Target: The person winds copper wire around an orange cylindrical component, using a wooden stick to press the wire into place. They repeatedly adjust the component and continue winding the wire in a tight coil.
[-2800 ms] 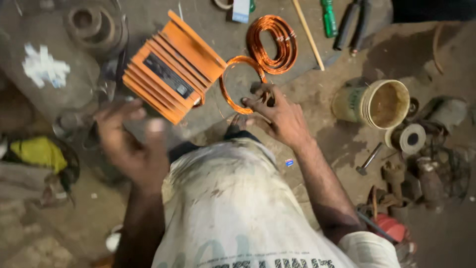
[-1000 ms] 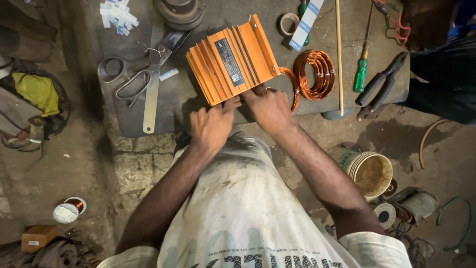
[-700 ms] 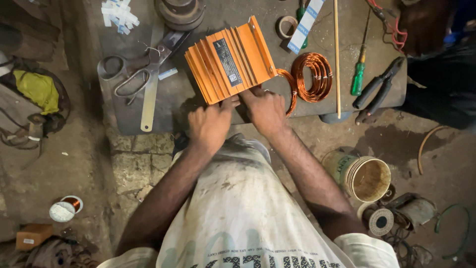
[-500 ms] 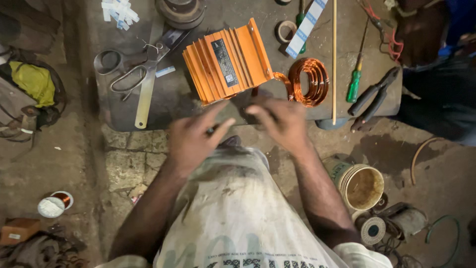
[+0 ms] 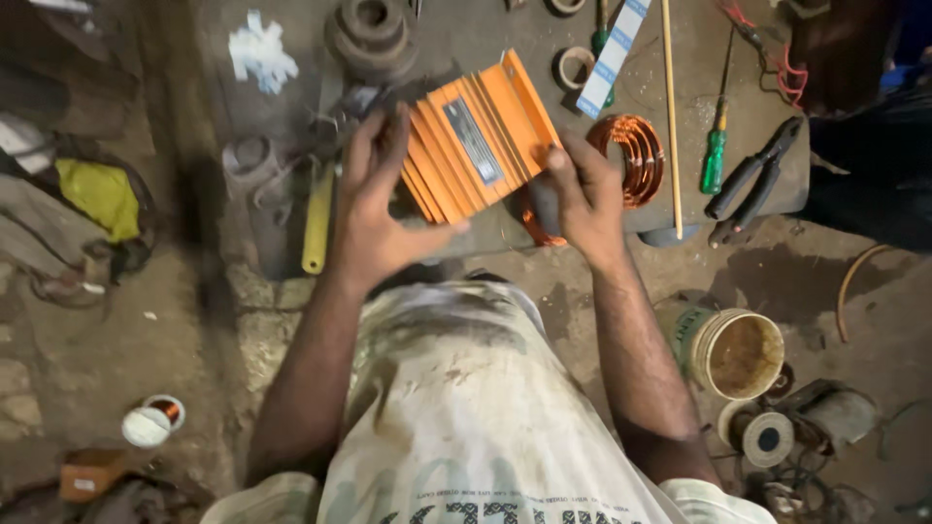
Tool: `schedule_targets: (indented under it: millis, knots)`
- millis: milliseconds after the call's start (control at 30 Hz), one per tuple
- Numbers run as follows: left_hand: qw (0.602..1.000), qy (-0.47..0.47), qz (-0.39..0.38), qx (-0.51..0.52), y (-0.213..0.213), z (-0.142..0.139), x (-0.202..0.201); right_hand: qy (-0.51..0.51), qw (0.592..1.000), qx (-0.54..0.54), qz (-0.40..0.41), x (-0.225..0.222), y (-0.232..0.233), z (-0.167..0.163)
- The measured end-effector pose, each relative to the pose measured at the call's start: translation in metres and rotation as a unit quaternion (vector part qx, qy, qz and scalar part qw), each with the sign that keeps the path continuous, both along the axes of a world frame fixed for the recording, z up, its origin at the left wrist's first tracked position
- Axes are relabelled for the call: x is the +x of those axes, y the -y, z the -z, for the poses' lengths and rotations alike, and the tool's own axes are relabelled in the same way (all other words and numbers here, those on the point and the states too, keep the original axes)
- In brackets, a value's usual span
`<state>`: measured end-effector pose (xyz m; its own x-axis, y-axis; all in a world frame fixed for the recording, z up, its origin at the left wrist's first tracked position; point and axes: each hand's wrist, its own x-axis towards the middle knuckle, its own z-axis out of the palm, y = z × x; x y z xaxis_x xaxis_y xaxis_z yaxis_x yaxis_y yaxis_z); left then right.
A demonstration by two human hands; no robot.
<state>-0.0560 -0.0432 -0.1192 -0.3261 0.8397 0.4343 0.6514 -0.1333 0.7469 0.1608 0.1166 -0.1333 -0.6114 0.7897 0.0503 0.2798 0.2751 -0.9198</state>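
Observation:
An orange ribbed metal casing with a dark label strip lies tilted on a grey work slab. My left hand cups its left edge, fingers up against the ribs and thumb under its lower corner. My right hand presses the casing's right lower corner and partly covers a coil of copper wire that trails from under the casing.
On the slab are a yellow-handled tool, a round metal part, tape rolls, a thin wooden stick, a green screwdriver and black pliers. A dirty bucket stands on the floor at right.
Both hands have gone from hovering blurred just below the casing to clasping it on either side. The view has shifted a little closer.

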Motion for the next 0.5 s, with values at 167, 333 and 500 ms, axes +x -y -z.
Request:
schedule_targets:
  millis: [167,333,500]
  knots:
    - [0.994,-0.070,-0.086,-0.026,0.020,-0.032,0.019,-0.069,0.981,-0.181,0.003,-0.005,0.002,0.006]
    - [0.989,0.003,-0.147,-0.034,0.011,-0.038,0.045,0.033,0.992,-0.047,-0.114,-0.021,-0.044,-0.004]
    - [0.982,-0.026,-0.182,-0.045,-0.002,-0.037,0.074,-0.114,0.930,0.173,-0.304,-0.092,-0.119,-0.028]
